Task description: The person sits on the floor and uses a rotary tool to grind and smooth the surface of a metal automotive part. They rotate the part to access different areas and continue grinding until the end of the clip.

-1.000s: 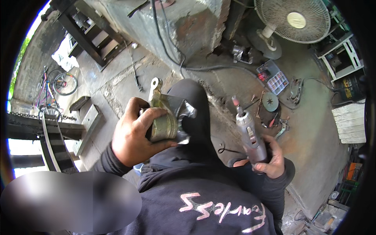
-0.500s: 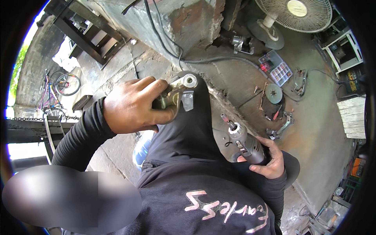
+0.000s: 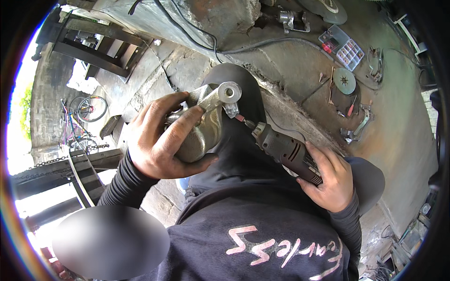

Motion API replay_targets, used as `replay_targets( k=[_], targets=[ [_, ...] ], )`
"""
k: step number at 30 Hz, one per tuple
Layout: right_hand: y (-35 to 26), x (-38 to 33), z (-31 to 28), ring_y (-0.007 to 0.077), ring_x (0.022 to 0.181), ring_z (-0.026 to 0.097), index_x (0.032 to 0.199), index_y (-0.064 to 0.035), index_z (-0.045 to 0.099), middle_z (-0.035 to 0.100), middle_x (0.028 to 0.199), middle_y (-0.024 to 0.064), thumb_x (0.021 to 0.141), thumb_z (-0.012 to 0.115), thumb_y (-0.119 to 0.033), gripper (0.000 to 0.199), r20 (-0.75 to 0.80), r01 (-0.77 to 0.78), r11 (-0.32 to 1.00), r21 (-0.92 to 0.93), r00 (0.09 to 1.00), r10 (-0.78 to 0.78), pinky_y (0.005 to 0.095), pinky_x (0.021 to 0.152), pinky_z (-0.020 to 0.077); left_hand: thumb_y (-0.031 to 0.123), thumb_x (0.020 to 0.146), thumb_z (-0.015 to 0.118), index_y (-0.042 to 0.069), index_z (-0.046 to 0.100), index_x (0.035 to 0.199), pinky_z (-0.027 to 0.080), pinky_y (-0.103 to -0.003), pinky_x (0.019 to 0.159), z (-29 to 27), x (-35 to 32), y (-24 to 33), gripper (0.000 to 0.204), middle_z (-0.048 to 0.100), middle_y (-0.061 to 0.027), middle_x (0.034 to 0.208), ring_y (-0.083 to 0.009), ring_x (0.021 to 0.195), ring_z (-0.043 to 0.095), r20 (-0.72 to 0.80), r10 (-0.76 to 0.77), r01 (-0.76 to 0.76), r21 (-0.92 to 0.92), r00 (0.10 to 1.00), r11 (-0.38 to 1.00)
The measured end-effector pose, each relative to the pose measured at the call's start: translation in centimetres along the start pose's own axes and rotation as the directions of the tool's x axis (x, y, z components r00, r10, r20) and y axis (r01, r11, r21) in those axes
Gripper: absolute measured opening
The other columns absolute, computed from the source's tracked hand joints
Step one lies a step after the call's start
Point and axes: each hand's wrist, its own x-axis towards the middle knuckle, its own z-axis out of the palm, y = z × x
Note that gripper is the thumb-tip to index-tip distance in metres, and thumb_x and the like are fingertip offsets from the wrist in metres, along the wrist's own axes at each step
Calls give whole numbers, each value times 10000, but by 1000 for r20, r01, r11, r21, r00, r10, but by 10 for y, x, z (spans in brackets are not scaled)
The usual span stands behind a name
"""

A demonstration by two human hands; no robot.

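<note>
My left hand (image 3: 161, 140) is closed around a grey cast-metal brake caliper (image 3: 206, 131) above my raised knee. The caliper has an arm ending in a round eye. In my right hand (image 3: 332, 180) is a dark rotary tool (image 3: 288, 152), gripped at the back of its body. Its shaft points up and left, and a small reddish grinding tip (image 3: 239, 117) is at the caliper, just below the eye. Whether the tip touches the metal I cannot tell.
On the floor to the right lie a clear compartment box (image 3: 342, 47), a grey disc (image 3: 344, 80), a red-handled tool (image 3: 350, 110) and a curved metal part (image 3: 362, 124). Another metal casting (image 3: 293, 19) lies at the far side. A dark cable (image 3: 276, 43) crosses the floor. A bicycle (image 3: 84, 110) stands far left.
My right hand has swung the rotary tool up and left, bringing its tip to the caliper. My left hand has turned the caliper so more of its body shows. The view has shifted.
</note>
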Motion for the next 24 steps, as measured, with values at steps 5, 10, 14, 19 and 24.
replay_targets(
  k=[5, 10, 14, 19, 24],
  targets=[
    [-1, 8, 10, 318, 836, 643, 1364, -50, 562, 608, 1039, 151, 660, 828, -206, 768, -1, 6, 999, -49, 1000, -6, 400, 749, 531, 306, 527, 918, 100, 684, 1185, 592, -413, 746, 8, -2, 16, 728, 617, -216, 1138, -330, 909, 690, -88, -105, 105, 1, 991, 994],
    [-2, 16, 21, 313, 827, 641, 1383, -59, 544, 600, 1048, 143, 675, 827, -207, 776, -42, 13, 996, -86, 999, -16, 392, 739, 533, 297, 527, 921, 102, 704, 1163, 597, -406, 752, 10, -2, 19, 699, 622, -220, 1135, -332, 920, 691, -101, -141, 141, -7, 985, 990],
    [-2, 21, 25, 305, 820, 635, 1385, -66, 544, 596, 1042, 134, 679, 822, -200, 771, -52, -19, 995, -97, 999, 14, 390, 735, 532, 287, 508, 926, 94, 708, 1166, 598, -403, 778, 11, -3, 14, 719, 625, -219, 1136, -327, 932, 690, -108, -140, 138, -31, 984, 990],
    [-5, 24, 21, 296, 823, 633, 1381, -82, 556, 591, 1033, 130, 673, 820, -187, 763, -35, -24, 993, -119, 999, 20, 388, 724, 527, 278, 492, 928, 94, 706, 1176, 599, -403, 791, 12, -5, 12, 741, 625, -212, 1137, -323, 954, 686, -115, -163, 159, -42, 980, 986],
    [-9, 25, 17, 289, 848, 629, 1382, -86, 559, 589, 1025, 129, 659, 821, -190, 776, -10, -6, 991, -130, 1000, 5, 394, 745, 520, 286, 483, 928, 92, 710, 1170, 597, -415, 786, 13, -6, 13, 746, 626, -205, 1143, -325, 962, 684, -101, -155, 151, -41, 983, 988]
  ],
)
